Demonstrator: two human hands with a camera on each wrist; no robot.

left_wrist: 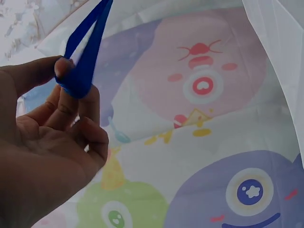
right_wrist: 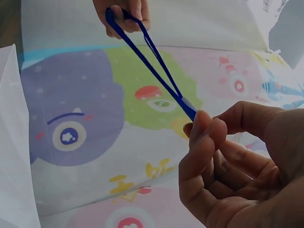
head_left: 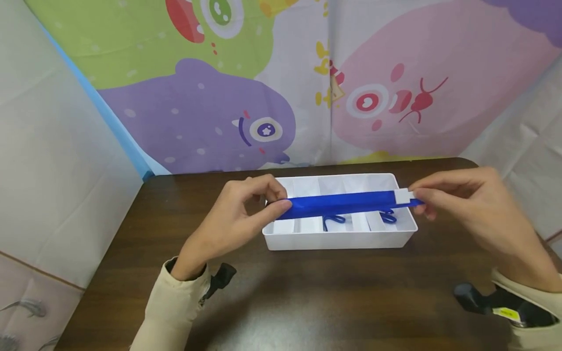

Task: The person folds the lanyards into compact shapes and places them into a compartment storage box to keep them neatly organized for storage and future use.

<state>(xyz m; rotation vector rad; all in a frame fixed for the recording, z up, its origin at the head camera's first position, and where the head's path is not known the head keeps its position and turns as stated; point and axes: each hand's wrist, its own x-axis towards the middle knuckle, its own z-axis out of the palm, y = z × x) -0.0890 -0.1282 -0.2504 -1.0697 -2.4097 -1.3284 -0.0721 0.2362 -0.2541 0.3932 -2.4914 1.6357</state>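
Observation:
A flat blue strap point(head_left: 342, 202) is stretched between both hands above a white divided box. My left hand point(head_left: 241, 207) pinches its left end between thumb and fingers. In the left wrist view that end of the blue strap point(left_wrist: 88, 71) is a loop, with fingers inside the fold. My right hand point(head_left: 470, 200) pinches the other end, beside a white tab point(head_left: 402, 196) on the strap. The right wrist view shows the two layers of the blue strap point(right_wrist: 152, 61) meeting near my right fingertips point(right_wrist: 204, 126). Fingers hide part of each end.
The white box point(head_left: 342, 241) stands on a dark brown table point(head_left: 307, 302), its compartments partly covered by the strap. Two dark blue looped pieces, one a thin loop point(head_left: 335, 220), lie in separate compartments. A cartoon-printed cloth point(head_left: 298, 73) hangs behind the table.

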